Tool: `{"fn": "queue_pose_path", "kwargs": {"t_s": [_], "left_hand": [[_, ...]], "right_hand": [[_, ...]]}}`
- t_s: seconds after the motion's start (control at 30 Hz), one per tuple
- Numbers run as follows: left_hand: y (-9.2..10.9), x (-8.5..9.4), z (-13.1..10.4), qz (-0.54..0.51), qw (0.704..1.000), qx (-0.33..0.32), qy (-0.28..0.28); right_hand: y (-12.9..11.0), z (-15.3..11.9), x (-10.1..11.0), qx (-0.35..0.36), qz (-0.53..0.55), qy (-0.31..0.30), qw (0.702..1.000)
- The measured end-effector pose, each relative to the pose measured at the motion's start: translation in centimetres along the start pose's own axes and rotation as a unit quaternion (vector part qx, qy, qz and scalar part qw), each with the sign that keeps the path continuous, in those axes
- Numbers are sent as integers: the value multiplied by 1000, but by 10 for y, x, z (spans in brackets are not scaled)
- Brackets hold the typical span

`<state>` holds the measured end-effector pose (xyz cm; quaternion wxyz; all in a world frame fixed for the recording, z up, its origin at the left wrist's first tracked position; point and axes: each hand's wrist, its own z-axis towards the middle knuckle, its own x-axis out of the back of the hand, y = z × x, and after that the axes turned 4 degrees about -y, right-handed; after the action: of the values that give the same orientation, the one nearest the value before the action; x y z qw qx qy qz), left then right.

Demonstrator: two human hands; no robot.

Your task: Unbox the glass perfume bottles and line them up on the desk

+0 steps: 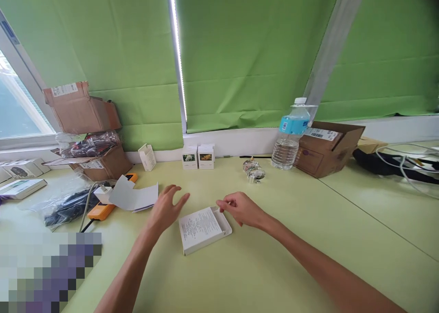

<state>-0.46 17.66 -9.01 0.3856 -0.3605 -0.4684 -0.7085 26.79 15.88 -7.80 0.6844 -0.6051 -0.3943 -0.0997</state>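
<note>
A flat white cardboard box with small black print (pixel 199 230) is set on the pale green table (pixel 274 267) between the hands, its right end opened, and what is inside cannot be made out. The left hand (pixel 167 208) is held near it, thumb and fingers apart; the right hand (pixel 244 209) is held at the open end, fingers curled in, but whether anything is pinched cannot be told. Water (pixel 285 152) is held in a clear plastic bottle with a blue label (pixel 294 124).

free: tabletop (pixel 236 281) nearside of white box (pixel 200 230) | blocking rear right: bottle (pixel 286 145), carton (pixel 313 160)
</note>
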Motion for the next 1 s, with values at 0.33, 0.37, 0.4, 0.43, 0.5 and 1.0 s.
{"fn": "queue_pose_path", "kwargs": {"t_s": [0.33,0.37,0.4,0.43,0.5,1.0], "left_hand": [[40,-25,-16,-138,989,-25,-43],[40,-26,-16,-149,988,-20,-42],[40,-27,-15,-160,986,-14,-40],[40,-28,-14,-172,984,-8,-36],[38,-28,-12,-196,980,6,-28],[41,-3,-8,-277,957,-22,-90]], "right_hand": [[-27,-15,-28,-93,112,-147,978],[-27,-16,-31,-93,124,-159,975],[-27,-15,-32,-97,133,-161,973],[-27,-15,-33,-104,142,-157,972],[-28,-14,-33,-112,157,-130,973],[-24,-10,-17,144,-10,227,963]]}}
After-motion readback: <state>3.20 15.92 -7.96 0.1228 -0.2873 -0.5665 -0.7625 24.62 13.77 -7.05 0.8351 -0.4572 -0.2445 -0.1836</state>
